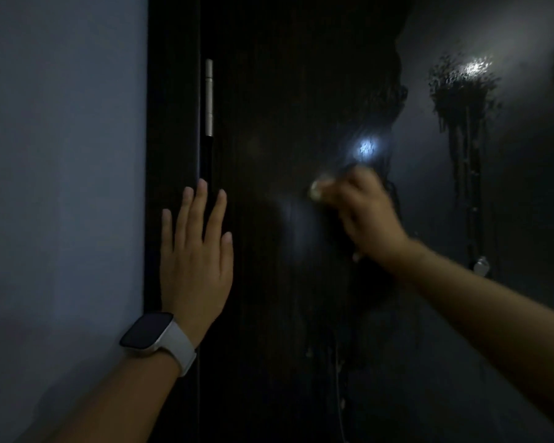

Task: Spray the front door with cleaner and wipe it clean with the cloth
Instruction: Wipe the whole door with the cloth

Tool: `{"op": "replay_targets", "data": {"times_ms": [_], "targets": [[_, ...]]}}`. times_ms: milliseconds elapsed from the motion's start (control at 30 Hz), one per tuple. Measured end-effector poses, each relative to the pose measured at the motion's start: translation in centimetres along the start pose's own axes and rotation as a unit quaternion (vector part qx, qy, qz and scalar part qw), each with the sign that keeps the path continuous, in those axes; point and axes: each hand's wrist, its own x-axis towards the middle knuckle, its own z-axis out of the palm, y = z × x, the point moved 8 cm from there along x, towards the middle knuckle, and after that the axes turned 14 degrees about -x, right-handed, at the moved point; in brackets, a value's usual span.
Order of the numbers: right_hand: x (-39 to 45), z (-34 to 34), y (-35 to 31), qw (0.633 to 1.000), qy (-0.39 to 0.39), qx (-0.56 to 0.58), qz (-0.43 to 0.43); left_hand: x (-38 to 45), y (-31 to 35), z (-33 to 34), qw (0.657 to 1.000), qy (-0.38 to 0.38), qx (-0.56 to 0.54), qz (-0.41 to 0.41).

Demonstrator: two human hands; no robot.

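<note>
Two bare forearms, no sleeves in view. Left hand (194,251): no rings visible, nails short. Left wrist: smartwatch (147,330), dark rounded-square screen, pale metallic case, white smooth strap (181,348). Right hand (362,215): blurred, detail unreadable. Right wrist bare, no watch or band.

Dark door (285,91) bears a wet spray patch (461,91) with drips.

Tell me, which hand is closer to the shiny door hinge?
Left. The left hand lies flat just below the hinge; the right hand is farther right on the door.
</note>
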Motion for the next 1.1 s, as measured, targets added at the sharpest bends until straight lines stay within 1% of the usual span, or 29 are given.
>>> {"op": "replay_targets", "data": {"times_ms": [67,100,167,200,233,267,333,400,433,467,500,567,600,633,667,733,833,900,933,967,1000,1100], "targets": [[3.8,-1.0,5.9,0.991,0.033,-0.047,0.124,0.8,1.4,0.7,0.999,-0.02,-0.032,0.036],[5.3,-1.3,7.8,0.983,0.045,-0.056,0.17,1.3,2.1,1.1,0.998,-0.024,-0.034,0.05],[7.2,-1.2,8.8,0.971,0.071,-0.045,0.224,2.7,3.2,1.7,0.998,-0.022,-0.037,0.056],[7.5,-0.8,8.0,0.971,0.068,-0.036,0.226,3.4,3.7,2.1,0.998,-0.02,-0.04,0.053],[7.3,-0.3,6.4,0.977,0.058,-0.034,0.203,4.1,4.2,2.5,0.998,-0.019,-0.041,0.048],[6.5,0.0,4.3,0.987,0.044,-0.031,0.154,4.6,4.5,3.0,0.998,-0.017,-0.039,0.039],[3.9,0.3,0.7,1.0,0.002,-0.01,0.025,5.0,4.7,3.8,1.0,-0.009,-0.019,0.016],[2.0,-0.2,0.7,0.997,-0.034,0.002,-0.074,4.9,4.6,4.2,1.0,-0.002,0.013,0.01],[2.1,-0.6,2.0,0.995,-0.038,-0.017,-0.092,4.8,4.6,4.3,1.0,0.003,0.021,0.014],[2.8,-0.9,4.0,0.996,-0.025,-0.039,-0.073,4.8,4.5,4.3,1.0,0.007,0.023,0.018],[4.1,-1.4,6.3,0.998,0.005,-0.054,-0.025,4.8,4.5,4.3,0.999,0.011,0.023,0.022],[7.2,-1.9,10.3,0.991,0.066,-0.047,0.102,4.7,4.5,4.3,0.999,0.015,0.021,0.027],[8.8,-1.7,11.2,0.985,0.088,-0.039,0.145,4.7,4.6,4.3,0.999,0.016,0.02,0.028],[10.2,-1.2,11.4,0.98,0.1,-0.037,0.17,4.7,4.6,4.3,0.999,0.016,0.018,0.027],[11.4,-0.6,10.8,0.978,0.103,-0.038,0.176,4.7,4.6,4.3,0.999,0.017,0.017,0.025],[12.1,0.5,7.7,0.986,0.092,-0.023,0.134,4.7,4.5,4.2,1.0,0.021,0.011,0.016],[8.5,1.3,2.3,0.998,0.05,0.018,-0.013,4.8,4.4,4.1,1.0,0.024,0.013,0.014],[4.6,1.5,0.4,0.993,-0.008,0.033,-0.113,4.8,4.4,4.2,0.999,0.025,0.015,0.014],[3.4,1.4,0.3,0.988,-0.031,0.032,-0.149,4.8,4.4,4.2,0.999,0.026,0.014,0.012],[3.3,1.1,0.8,0.986,-0.039,0.027,-0.163,4.8,4.4,4.2,0.999,0.029,0.013,0.012],[4.4,0.7,1.7,0.988,-0.031,0.018,-0.152,4.8,4.4,4.2,0.999,0.033,0.01,0.012],[11.0,0.0,5.6,0.997,0.026,-0.046,-0.056,4.7,4.4,4.2,0.999,0.04,0.006,0.017]]}}
